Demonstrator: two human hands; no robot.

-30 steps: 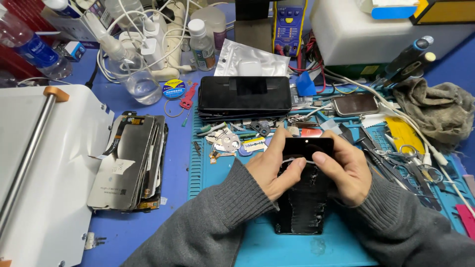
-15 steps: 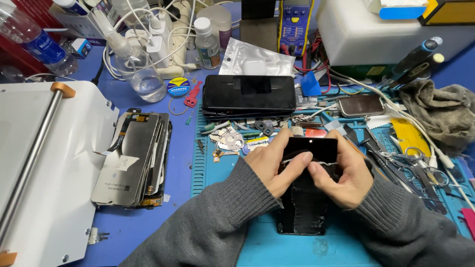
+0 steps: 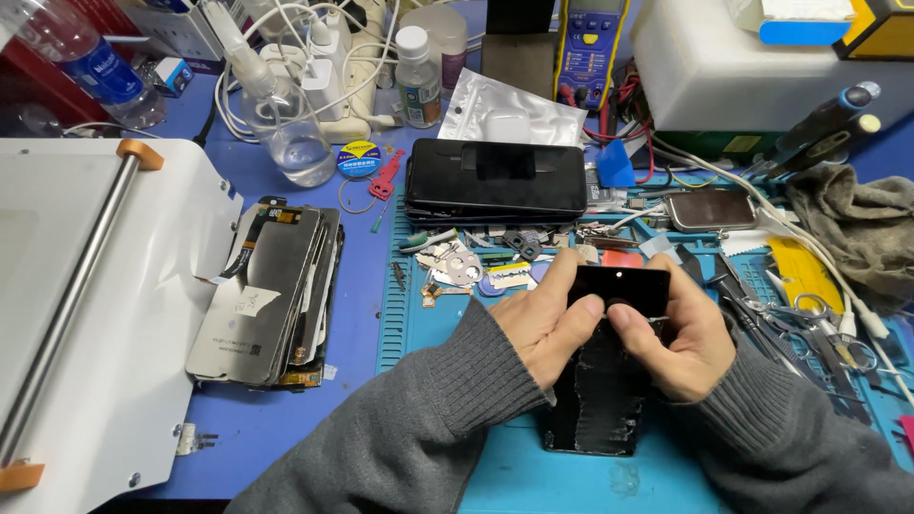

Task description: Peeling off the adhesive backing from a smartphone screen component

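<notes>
Both my hands grip a black phone screen panel (image 3: pixel 609 381) over a teal work mat (image 3: pixel 438 314). My left hand (image 3: pixel 543 319) holds its left side, thumb pressed on the upper face. On the right side my right hand (image 3: pixel 676 333) clasps it, thumb beside the left thumb. The panel's lower part looks rough with dark residue. Its top edge is glossy and lifted toward me.
A stack of screen panels (image 3: pixel 276 295) lies left of the mat. A white machine (image 3: pixel 86 314) fills the far left. Behind the hands are black phones (image 3: pixel 495 181), small parts, a multimeter (image 3: pixel 590 48), bottles, cables, tweezers and scissors (image 3: pixel 809 314), and a grey cloth (image 3: pixel 857 228).
The view has shifted slightly. My thumbs have moved closer together on the panel's upper part; the panel stays in both hands.
</notes>
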